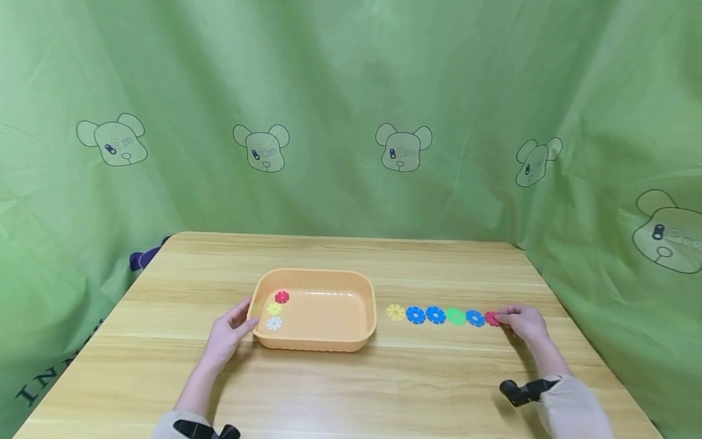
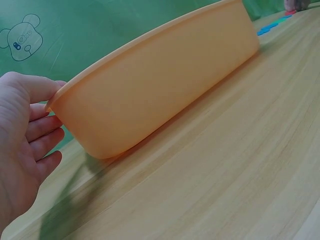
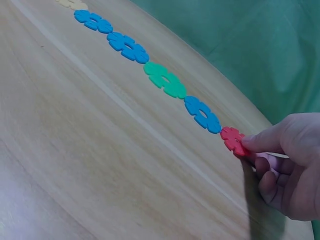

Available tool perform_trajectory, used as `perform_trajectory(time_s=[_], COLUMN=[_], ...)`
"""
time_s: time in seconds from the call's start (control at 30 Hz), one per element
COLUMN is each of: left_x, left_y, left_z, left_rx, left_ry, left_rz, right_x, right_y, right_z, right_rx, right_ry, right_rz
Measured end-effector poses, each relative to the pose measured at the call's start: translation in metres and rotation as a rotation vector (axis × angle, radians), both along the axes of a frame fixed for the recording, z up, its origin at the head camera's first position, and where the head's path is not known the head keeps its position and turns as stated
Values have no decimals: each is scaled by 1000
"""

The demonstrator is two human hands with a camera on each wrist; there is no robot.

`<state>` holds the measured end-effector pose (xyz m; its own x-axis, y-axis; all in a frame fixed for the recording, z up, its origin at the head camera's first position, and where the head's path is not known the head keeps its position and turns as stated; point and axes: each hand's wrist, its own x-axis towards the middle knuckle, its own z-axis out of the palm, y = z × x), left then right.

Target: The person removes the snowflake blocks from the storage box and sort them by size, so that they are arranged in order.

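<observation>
"What's on the table (image 1: 417,384)?"
"An orange tray (image 1: 329,311), left of centre; the left hand (image 1: 225,336) grips its left end."
"And the right hand (image 1: 524,323)?"
"It pinches a red disc (image 3: 231,139) at the disc row's (image 1: 455,316) right end."

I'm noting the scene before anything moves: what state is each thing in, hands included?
Orange tray: upright on the table, open-topped
Tray's red, yellow and white discs: lying inside, left end
Row's yellow disc: flat, left end
Three blue discs: flat in the row
Green disc: flat, between blue ones
Row's red disc: pinched, right end
Left hand: gripping the tray's rim
Right hand: pinching the row's red disc
</observation>
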<state>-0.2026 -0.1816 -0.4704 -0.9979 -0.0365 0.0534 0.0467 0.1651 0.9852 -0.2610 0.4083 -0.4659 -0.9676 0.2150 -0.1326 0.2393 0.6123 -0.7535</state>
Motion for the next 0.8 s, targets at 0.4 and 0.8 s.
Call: perform_trajectory(time_s=[0.4, 0.8], left_x=[2, 0], left_y=[0, 0], left_z=[3, 0], left_rx=[7, 19], left_ry=[-6, 8], left_rz=[-10, 0], right_x=[1, -11], right_y=[-6, -47], right_z=[5, 27], right_rx=[-137, -91], right_ry=[-23, 41], right_rz=[-33, 98])
